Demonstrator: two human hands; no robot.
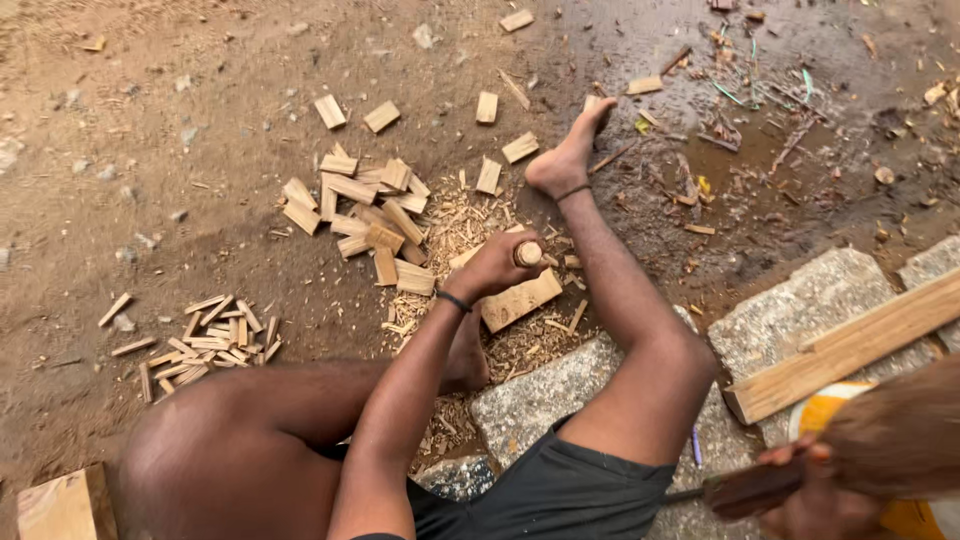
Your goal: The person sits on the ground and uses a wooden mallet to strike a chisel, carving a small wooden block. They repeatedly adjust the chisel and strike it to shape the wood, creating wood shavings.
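I sit on bare earth with my legs spread. My left hand (492, 266) is closed around a short round wooden piece (528, 254), which it holds upright on a flat wooden block (522, 300) lying among shavings. My right hand (812, 492) is at the lower right, blurred, gripping the dark handle of a blade tool (742, 490) well away from the block. My right foot (566, 158) rests on the ground beyond the block.
A pile of short cut wooden blocks (365, 212) lies left of the block, and a heap of thin split sticks (205, 340) lies farther left. Rough stone slabs (800, 305) carry a long plank (850, 345). Wet mud with debris fills the upper right.
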